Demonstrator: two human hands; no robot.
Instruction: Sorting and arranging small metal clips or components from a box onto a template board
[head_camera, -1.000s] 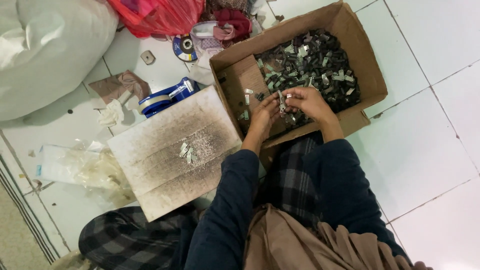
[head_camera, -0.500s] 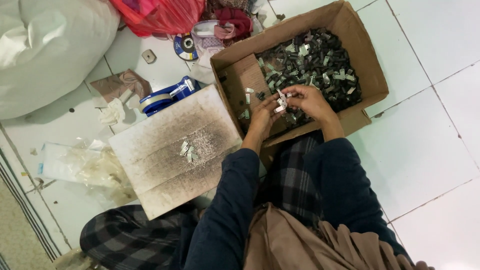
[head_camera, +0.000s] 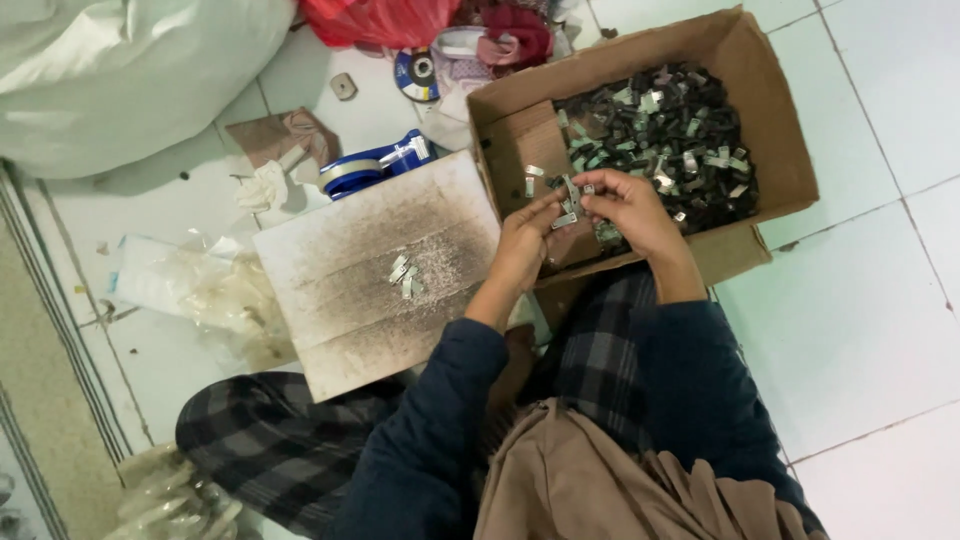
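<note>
Where the tiled floor opens to the right of the box, there is free room, while the left side is crowded: a worn board lies just beside the box's near-left corner, with a tape roll, crumpled plastic and a big white sack beyond it. Both hands meet over the box's near edge, fingertips almost touching. The left hand is nearly closed, pinching a small metal clip between thumb and fingers. The right hand curls partly shut around a few more clips; how many cannot be told. The clips are small, silvery and bent, and a dark heap of them fills the box's far half. A few clips lie on the board's middle.
</note>
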